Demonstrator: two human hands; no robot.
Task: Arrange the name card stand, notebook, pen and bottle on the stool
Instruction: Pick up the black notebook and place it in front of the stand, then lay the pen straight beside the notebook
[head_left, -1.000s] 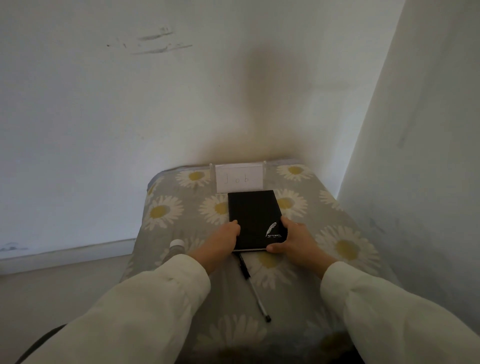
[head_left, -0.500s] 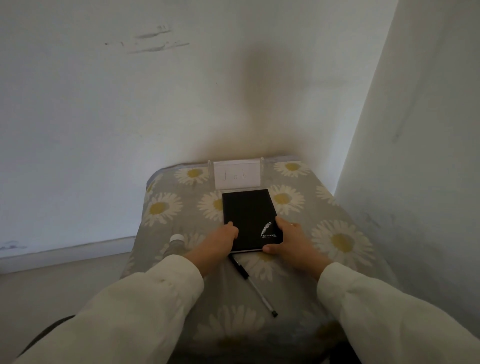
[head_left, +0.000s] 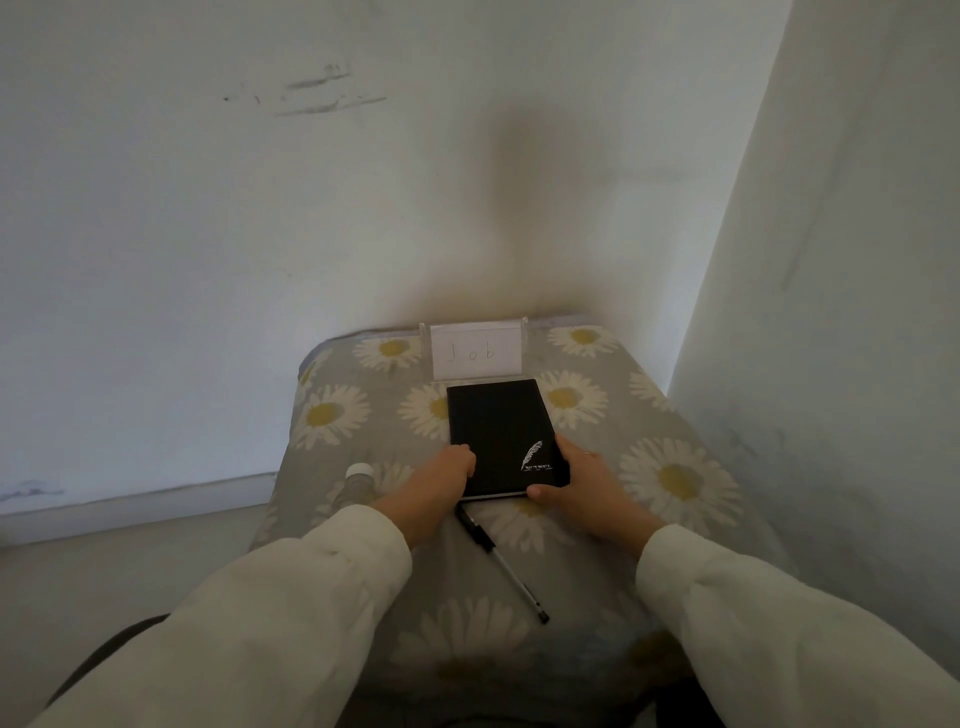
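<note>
The notebook (head_left: 503, 435) lies flat on the daisy-print stool (head_left: 675, 467), its far edge just in front of the clear name card stand (head_left: 475, 349), which stands upright at the back edge near the wall. Compared with a second ago, the notebook has been slid slightly leftward, and now sits centred under the stand — the two items read as one aligned column.

Left hand (head_left: 441, 475): fingers curled against the notebook's near-left edge, thumb side touching the cover. Right hand (head_left: 582, 480): fingers wrapped along the right edge, thumb pressed on the near-right corner. Both hands pinch the notebook from opposite sides; neither has let go.

The pen (head_left: 501, 558) lies diagonally on the stool just in front of the notebook, its upper end at the notebook's near edge. The bottle (head_left: 358, 483) sits at the left, partly hidden behind the left sleeve; whether it stands upright cannot be told.

Judgement: stand and notebook appear placed. Remaining work — release the notebook, then position the pen and the bottle.
</note>
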